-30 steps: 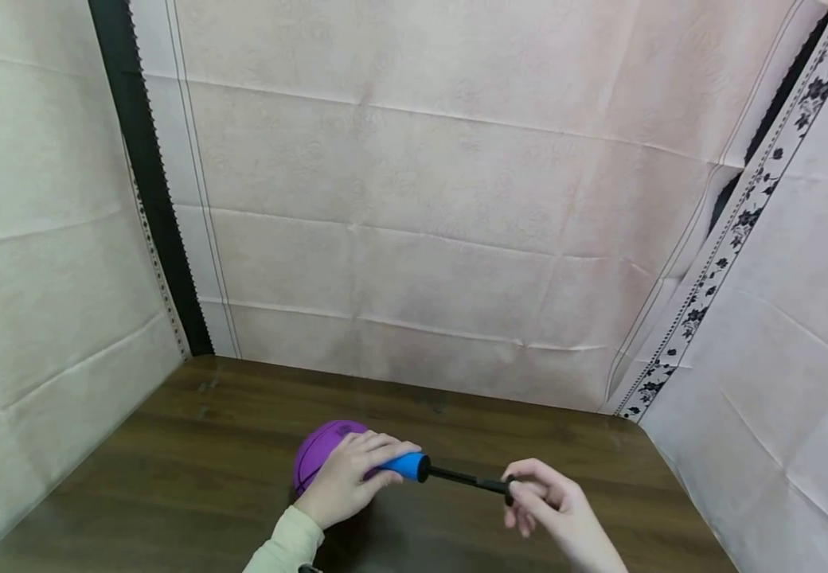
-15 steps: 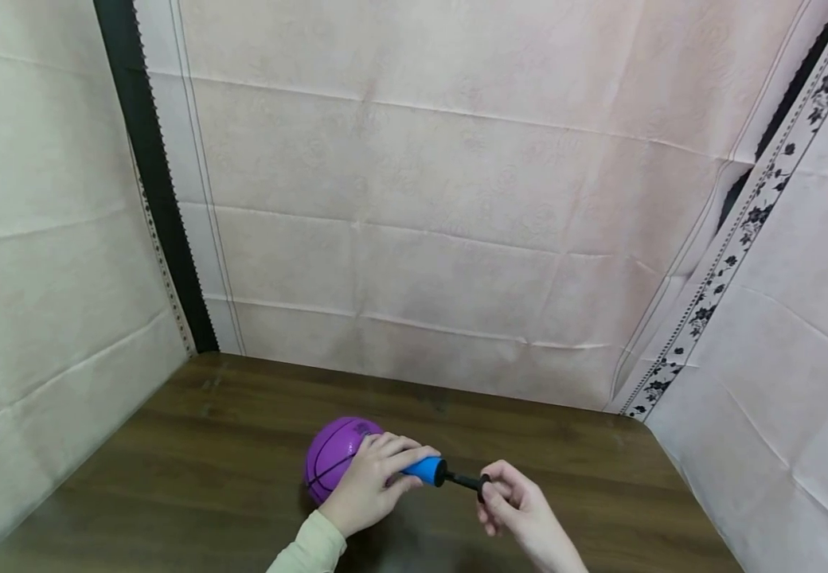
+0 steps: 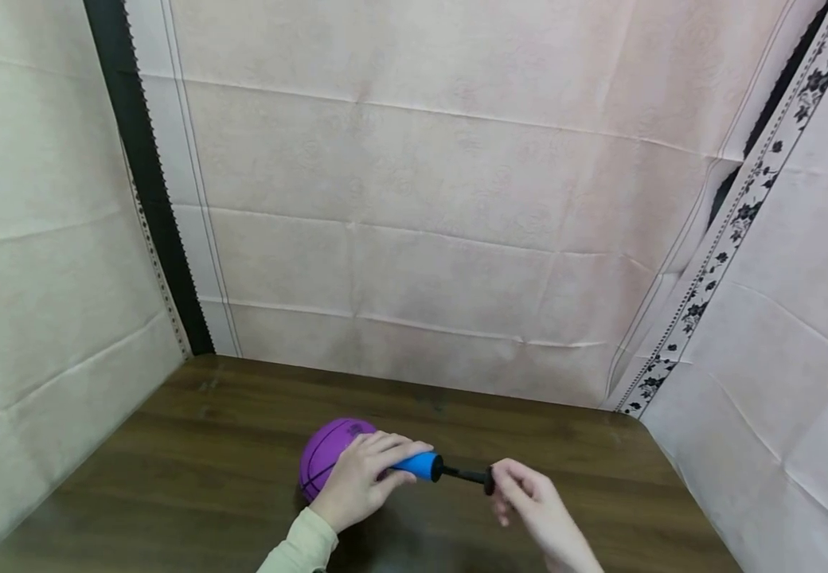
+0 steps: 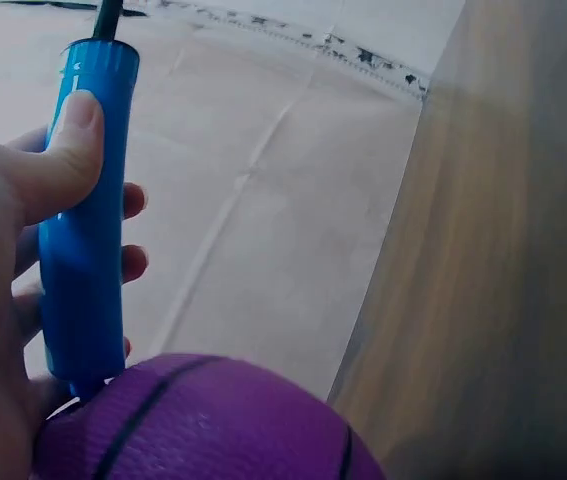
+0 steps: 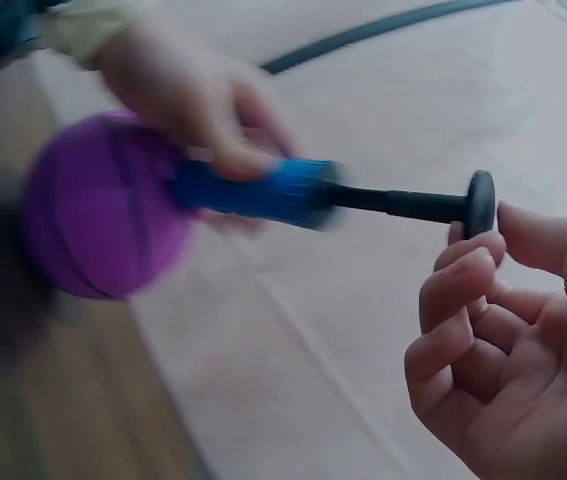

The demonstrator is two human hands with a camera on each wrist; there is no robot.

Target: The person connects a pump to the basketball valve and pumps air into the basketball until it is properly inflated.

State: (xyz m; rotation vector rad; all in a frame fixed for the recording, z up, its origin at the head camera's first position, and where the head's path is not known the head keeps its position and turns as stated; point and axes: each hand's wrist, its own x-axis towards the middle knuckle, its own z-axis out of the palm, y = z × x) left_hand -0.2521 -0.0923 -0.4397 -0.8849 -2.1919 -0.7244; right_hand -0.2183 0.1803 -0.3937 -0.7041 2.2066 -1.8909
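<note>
A purple ball (image 3: 323, 460) with dark seam lines sits on the table, partly behind my left hand (image 3: 364, 481). That hand wraps round the blue barrel of a hand pump (image 3: 421, 465), thumb along its side in the left wrist view. The narrow end of the pump's barrel (image 4: 85, 290) meets the top of the ball (image 4: 223, 425); the exact joint is hidden. On the right, my right hand (image 3: 537, 505) holds the round black handle (image 5: 480, 205) at the end of the pump's rod, thumb and fingertips at the disc. Part of the black rod (image 5: 398, 201) shows outside the barrel.
The brown wood-grain table (image 3: 170, 461) lies under both hands. Pale creased cloth (image 3: 400, 199) hangs behind it, with more cloth at the left (image 3: 41, 278) and right (image 3: 801, 334). A black strip (image 3: 149, 175) runs down the left corner.
My right hand pushed the pump's handle toward the barrel, shortening the visible rod, then drew it slightly back out. My left hand and the ball shifted a little right, then slightly left.
</note>
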